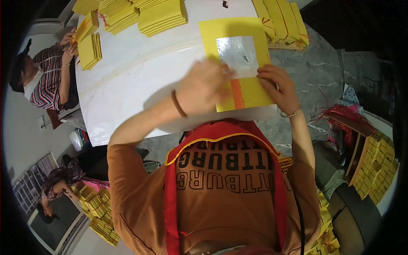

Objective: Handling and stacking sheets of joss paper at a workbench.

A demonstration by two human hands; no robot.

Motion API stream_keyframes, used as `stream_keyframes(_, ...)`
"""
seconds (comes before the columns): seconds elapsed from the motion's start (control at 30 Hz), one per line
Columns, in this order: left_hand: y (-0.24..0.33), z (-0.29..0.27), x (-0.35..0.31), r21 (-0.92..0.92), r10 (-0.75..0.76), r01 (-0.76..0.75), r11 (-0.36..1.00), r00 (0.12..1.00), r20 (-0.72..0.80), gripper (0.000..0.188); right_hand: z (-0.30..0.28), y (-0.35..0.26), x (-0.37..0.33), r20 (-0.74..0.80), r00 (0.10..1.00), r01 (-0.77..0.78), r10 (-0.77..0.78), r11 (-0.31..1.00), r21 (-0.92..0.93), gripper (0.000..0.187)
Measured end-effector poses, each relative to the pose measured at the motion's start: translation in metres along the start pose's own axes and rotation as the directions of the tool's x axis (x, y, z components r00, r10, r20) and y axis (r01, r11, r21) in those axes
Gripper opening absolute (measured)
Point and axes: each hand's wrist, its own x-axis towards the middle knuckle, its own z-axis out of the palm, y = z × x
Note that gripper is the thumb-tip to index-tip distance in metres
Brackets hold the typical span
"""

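Note:
In front of me on the white-covered table lies a large sheet of yellow paper [250, 95], with a shiny silver square [239, 53] on it and an orange strip [236, 94] near its near edge. My left hand [204, 83], smeared by motion, is over the sheet's left side beside the silver square; its fingers are too blurred to read. On the sheet's right edge rests my right hand [278, 85], fingers lying on the paper and thumb apart from them. A brown band circles my left wrist, a bracelet my right.
Folded yellow paper stacks [161, 17] fill the table's far left. Tied yellow bundles [282, 21] lie at the far right. A co-worker in a striped top [46, 95] handles yellow packets at the left edge. Another person [59, 182] is lower left, near yellow piles [100, 212]. A shelf holds red strands [340, 119].

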Motion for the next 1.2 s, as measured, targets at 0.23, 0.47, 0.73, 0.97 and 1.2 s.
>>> stream_keyframes(0.23,0.032,0.018,-0.008,0.080,0.011,-0.012,0.997,1.000,0.015,0.036,0.001,0.009,-0.008,0.055,0.990,-0.140,0.130,0.959,0.248,0.017)
stream_keyframes(0.47,0.025,0.006,0.007,-0.269,-0.252,0.299,0.916,0.948,0.196,0.016,-0.005,0.021,-0.010,0.118,0.974,-0.228,0.196,0.852,0.471,0.043)
stream_keyframes(0.73,0.012,-0.004,0.024,-0.357,-0.367,0.547,0.757,0.808,0.461,0.021,-0.002,0.031,-0.010,0.113,0.978,-0.207,0.174,0.846,0.491,0.044)
stream_keyframes(0.97,-0.010,0.007,0.023,-0.542,-0.293,0.541,0.643,0.828,0.479,0.021,-0.005,0.031,-0.007,0.120,0.972,-0.235,0.202,0.830,0.506,0.041)
stream_keyframes(1.2,-0.013,0.006,0.026,-0.534,-0.331,0.623,0.572,0.770,0.545,0.021,-0.007,0.040,-0.010,0.136,0.989,-0.108,0.065,0.935,0.337,0.048)
